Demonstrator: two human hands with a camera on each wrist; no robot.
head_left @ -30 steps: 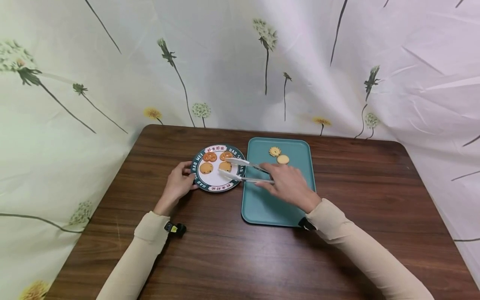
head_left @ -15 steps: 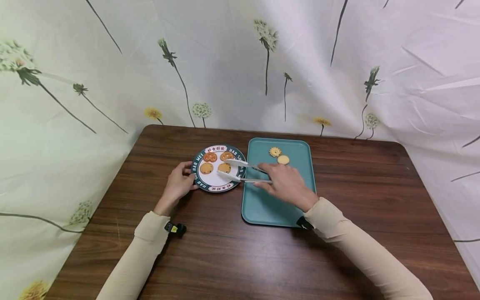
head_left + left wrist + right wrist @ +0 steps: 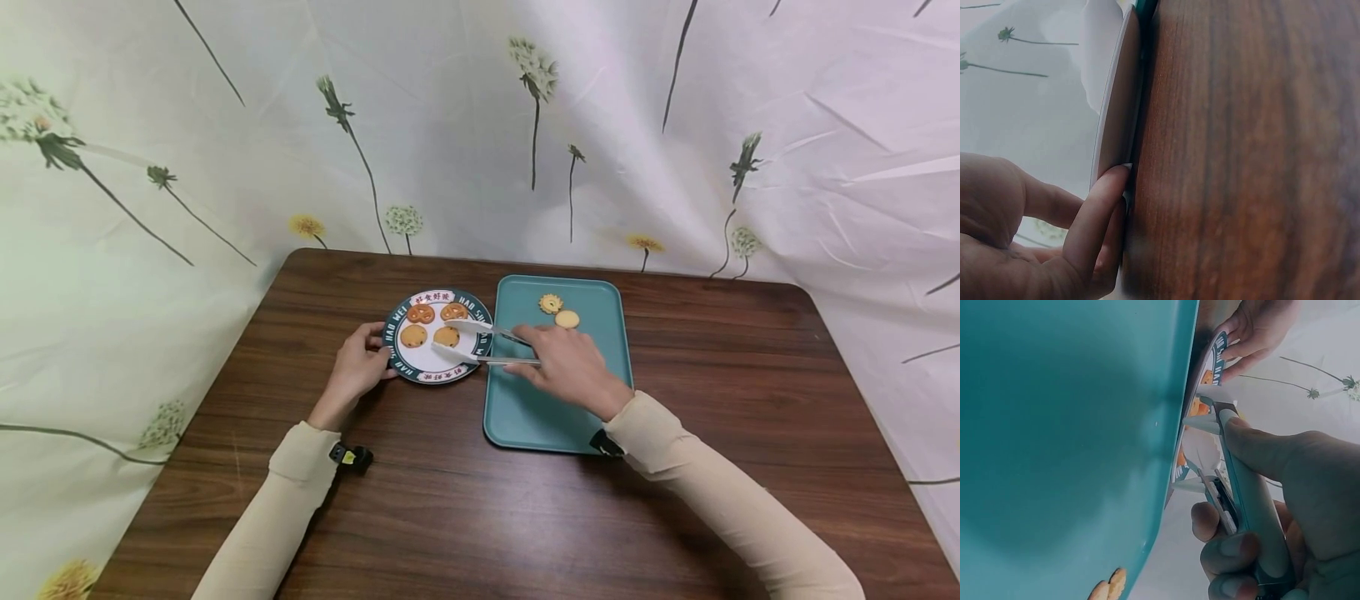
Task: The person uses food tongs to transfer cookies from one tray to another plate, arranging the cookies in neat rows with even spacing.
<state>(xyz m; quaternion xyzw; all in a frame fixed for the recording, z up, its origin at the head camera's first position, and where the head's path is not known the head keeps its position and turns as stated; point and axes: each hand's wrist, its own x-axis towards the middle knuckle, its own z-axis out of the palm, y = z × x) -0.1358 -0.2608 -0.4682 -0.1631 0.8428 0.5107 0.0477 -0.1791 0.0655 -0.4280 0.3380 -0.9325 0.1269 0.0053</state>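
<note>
One round cookie (image 3: 446,337) lies on the plate (image 3: 423,360) between the parted tips of our tongs (image 3: 491,360); whether they touch it we cannot tell. Cookie and tongs have crept slightly left over the last second, which suggests we are settling it beside its twin (image 3: 413,336). Our right hand (image 3: 573,367) grips the tongs, our left hand (image 3: 358,365) pinches the plate's edge, and two more cookies (image 3: 567,319) lie on the tray (image 3: 525,408) on the bench (image 3: 450,492)

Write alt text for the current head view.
A person's right hand holds open tongs over a plate with two pretzels and two round cookies; the left hand grips the plate's rim. Two more cookies lie on a teal tray beside it, on a wooden table.
</note>
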